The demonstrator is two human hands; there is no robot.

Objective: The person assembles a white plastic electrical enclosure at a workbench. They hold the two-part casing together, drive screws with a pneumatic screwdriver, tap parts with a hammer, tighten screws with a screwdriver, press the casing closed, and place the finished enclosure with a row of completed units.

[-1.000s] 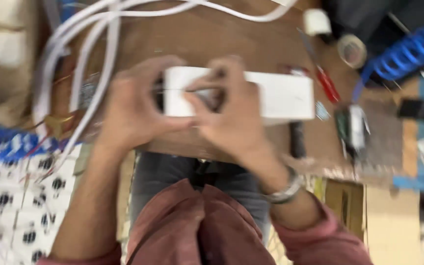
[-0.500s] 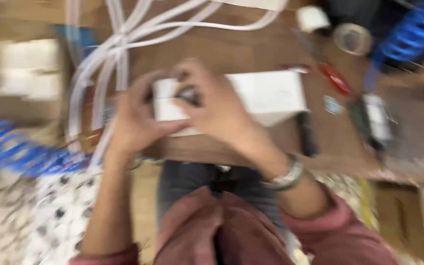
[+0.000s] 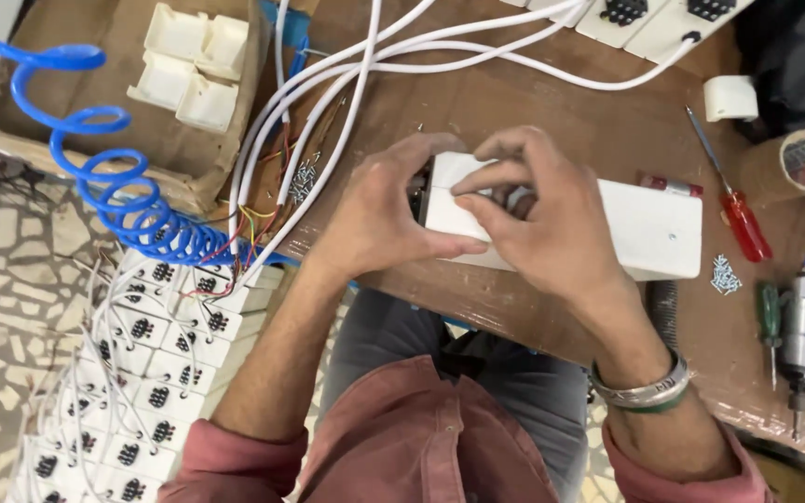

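Evenly and softly lit, bright enough throughout, probably from overhead, though no lamp in view. Only faint, short shadows under the hands (image 3: pixel 477 224) and along the near edge of the white box (image 3: pixel 645 233). Mild glare on the white cables (image 3: pixel 440 56) and on the metal bangle (image 3: pixel 640 391). Sharp across the tabletop (image 3: pixel 533 102), slightly soft on the red sleeves (image 3: pixel 421 438) close to the lens. Slight wide-angle stretch at the corners.
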